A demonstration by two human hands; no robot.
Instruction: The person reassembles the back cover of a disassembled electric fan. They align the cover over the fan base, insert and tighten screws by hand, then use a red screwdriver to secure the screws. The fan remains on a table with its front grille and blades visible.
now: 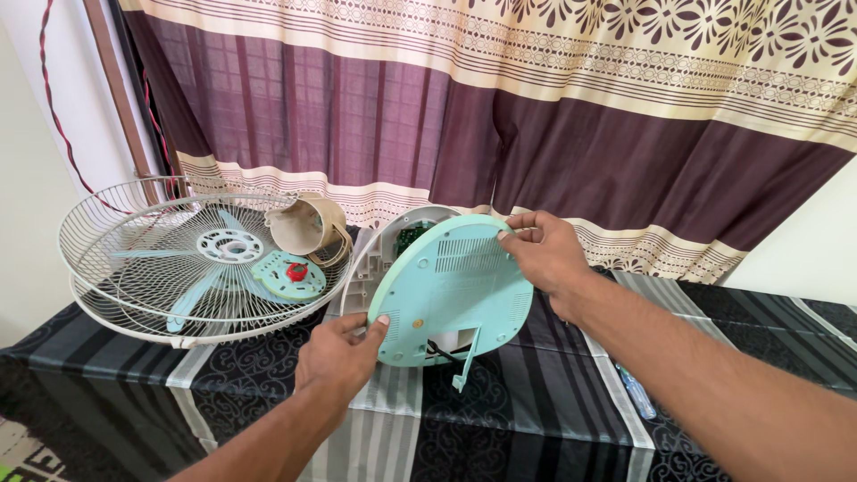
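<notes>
- The left hand [344,353] grips the lower left edge of a round mint-green fan base cover [451,290], thumb on its face.
- The right hand [544,250] pinches its upper right rim.
- The cover stands tilted above the striped tablecloth [536,411], in front of the white base housing [384,254].
- Wire fan guards [192,259] lie to the left.

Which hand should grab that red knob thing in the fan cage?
Probably the left hand. It grips the mint-green cover's lower edge, nearer the red knob in the wire fan guard. The right hand holds the far upper edge.
</notes>
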